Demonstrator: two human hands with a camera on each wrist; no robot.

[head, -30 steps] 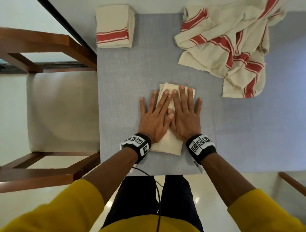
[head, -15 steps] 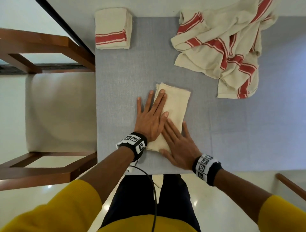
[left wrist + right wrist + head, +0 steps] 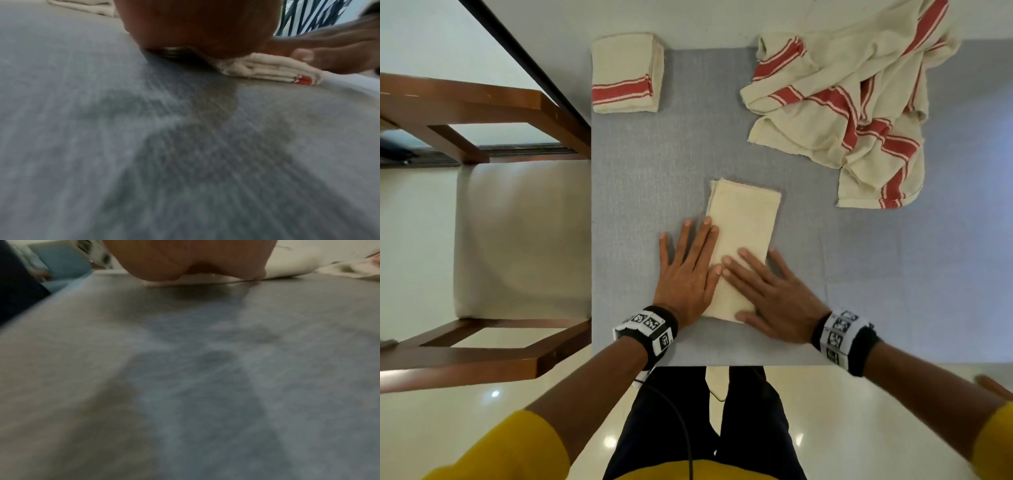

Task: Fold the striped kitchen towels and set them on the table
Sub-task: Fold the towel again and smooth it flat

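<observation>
A cream towel (image 3: 743, 219) folded into a long narrow strip lies on the grey table (image 3: 647, 164), running away from me. My left hand (image 3: 688, 270) lies flat along its left edge, fingers straight, partly on the cloth. My right hand (image 3: 767, 291) lies flat across its near end, fingers pointing left. The left wrist view shows the strip's layered near end (image 3: 267, 68) with a red stripe at its corner, and the right hand's fingers (image 3: 337, 53) on top. A finished folded towel (image 3: 625, 73) with a red stripe sits at the far left. A crumpled pile of striped towels (image 3: 859, 99) lies far right.
A wooden chair (image 3: 482, 212) with a pale seat stands tight against the table's left edge. The table's near edge (image 3: 722, 364) runs just behind my wrists, with my legs below it. Bare grey cloth stretches to the right of the strip.
Both hands slid back toward me along the strip. The right hand left its place beside the left, went to the near end and turned across the cloth. The strip's far half now lies uncovered.
</observation>
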